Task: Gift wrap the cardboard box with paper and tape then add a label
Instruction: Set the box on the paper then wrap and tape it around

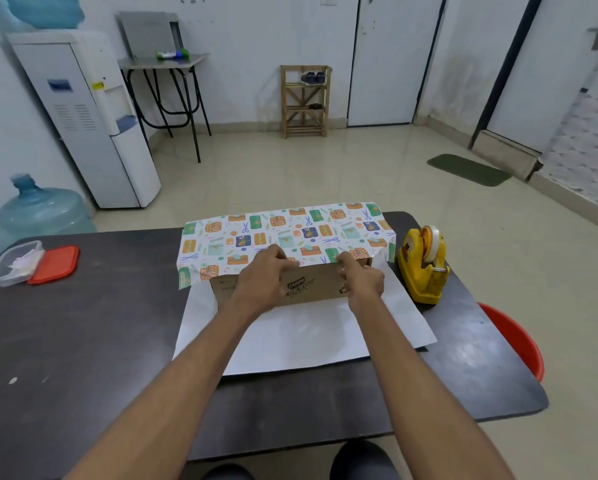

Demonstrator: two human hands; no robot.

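Holding the wrapping paper (290,233) down at its near edge with the left hand (266,277), fingers curled over that edge onto the top of the cardboard box (320,289); thumb hidden, so apparently a clamp on paper and box lip together rather than a plain press. Pinching the same paper edge just to the right with the right hand (365,280), index finger on top and thumb below, closed on the sheet. Directly under both grips, the box, standing lengthwise on the white underside of the sheet, brown front face with a printed logo bare between and below the two hands. Beyond the grips, printed side up, draped across the box top and overhanging past its left and right ends. Toward the body from the grips, white side flat on the dark table (83,341). Right of the right-hand grip, near the box end but apart from it, a yellow tape dispenser (424,271) with a roll mounted. Far left of the left-hand grip, well apart, a clear plastic container (13,263) just beside a red lid (55,265). Past the table's right edge, part of a red bucket (519,341).
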